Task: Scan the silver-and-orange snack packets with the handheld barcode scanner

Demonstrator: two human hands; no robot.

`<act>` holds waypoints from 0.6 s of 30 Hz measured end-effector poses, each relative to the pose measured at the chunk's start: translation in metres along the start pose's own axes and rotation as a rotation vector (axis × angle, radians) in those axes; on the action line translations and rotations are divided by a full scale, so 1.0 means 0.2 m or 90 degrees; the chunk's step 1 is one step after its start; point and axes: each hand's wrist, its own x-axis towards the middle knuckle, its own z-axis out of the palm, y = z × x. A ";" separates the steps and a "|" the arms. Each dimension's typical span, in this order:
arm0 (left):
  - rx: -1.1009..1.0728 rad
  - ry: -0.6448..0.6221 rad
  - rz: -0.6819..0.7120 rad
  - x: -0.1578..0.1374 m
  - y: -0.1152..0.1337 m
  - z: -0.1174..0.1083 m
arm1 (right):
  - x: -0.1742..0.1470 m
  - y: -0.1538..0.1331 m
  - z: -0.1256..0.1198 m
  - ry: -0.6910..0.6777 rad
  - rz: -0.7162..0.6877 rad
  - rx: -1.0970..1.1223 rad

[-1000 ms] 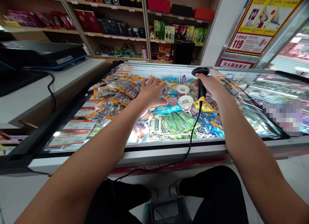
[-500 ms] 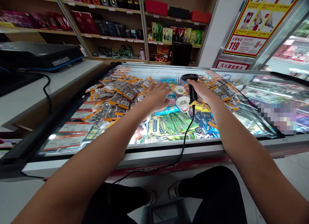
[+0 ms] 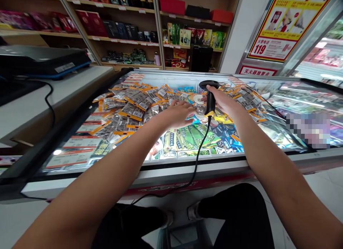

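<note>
My right hand (image 3: 220, 98) is wrapped round the handle of a black barcode scanner (image 3: 210, 98), its cord (image 3: 197, 157) hanging toward me over the freezer's front edge. My left hand (image 3: 181, 113) lies palm down with fingers stretched out, just left of the scanner. At its fingertips is a clear small packet (image 3: 199, 109), under the scanner head; whether the fingers press on it I cannot tell. A heap of orange-edged packets with barcodes (image 3: 136, 102) spreads to the left on the freezer's glass top. A second pile of packets (image 3: 246, 98) lies right of my right hand.
Ice cream packages (image 3: 195, 136) show through the glass of the chest freezer (image 3: 160, 174). A scale-like device (image 3: 44, 61) stands on the white counter (image 3: 80, 86) at left. Goods fill shelves (image 3: 123, 41) behind. My legs (image 3: 241, 213) are below the freezer edge.
My left hand has moved slightly right, and a packet now covers part of the ice cream cups seen through the glass. The scanner has shifted a little left and down.
</note>
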 end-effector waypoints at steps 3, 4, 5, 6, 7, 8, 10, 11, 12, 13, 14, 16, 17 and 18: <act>0.036 0.046 -0.049 0.00 -0.02 -0.01 | 0.02 0.02 -0.02 0.011 0.010 -0.002; 0.038 0.058 -0.058 -0.01 -0.02 -0.01 | 0.01 0.01 -0.02 0.007 0.019 0.000; 0.036 0.063 -0.059 -0.01 -0.02 -0.01 | 0.01 0.00 -0.02 0.002 0.029 0.004; 0.030 0.061 -0.054 -0.01 -0.02 -0.01 | 0.00 -0.01 -0.02 -0.005 0.037 0.012; 0.023 0.057 -0.046 0.00 -0.02 0.00 | -0.02 -0.03 -0.03 -0.014 0.046 0.023; 0.020 0.052 -0.040 0.00 -0.02 0.00 | -0.03 -0.05 -0.03 -0.026 0.054 0.034; 0.028 0.052 -0.052 0.01 -0.02 0.02 | -0.07 -0.09 -0.04 -0.056 0.077 0.046; 0.037 0.059 -0.067 0.02 -0.02 0.04 | -0.09 -0.11 -0.05 -0.075 0.091 0.045; 0.046 0.069 -0.082 0.02 -0.02 0.05 | -0.11 -0.13 -0.05 -0.094 0.104 0.038; 0.052 0.079 -0.097 0.02 -0.03 0.05 | -0.13 -0.15 -0.06 -0.113 0.115 0.026; 0.056 0.089 -0.111 0.03 -0.04 0.06 | -0.15 -0.17 -0.06 -0.129 0.125 0.011; 0.057 0.101 -0.140 0.03 -0.05 0.07 | -0.19 -0.20 -0.06 -0.145 0.146 -0.023; 0.055 0.104 -0.156 0.03 -0.06 0.07 | -0.20 -0.20 -0.06 -0.146 0.158 -0.038; 0.052 0.106 -0.170 0.02 -0.06 0.06 | -0.22 -0.21 -0.05 -0.146 0.169 -0.051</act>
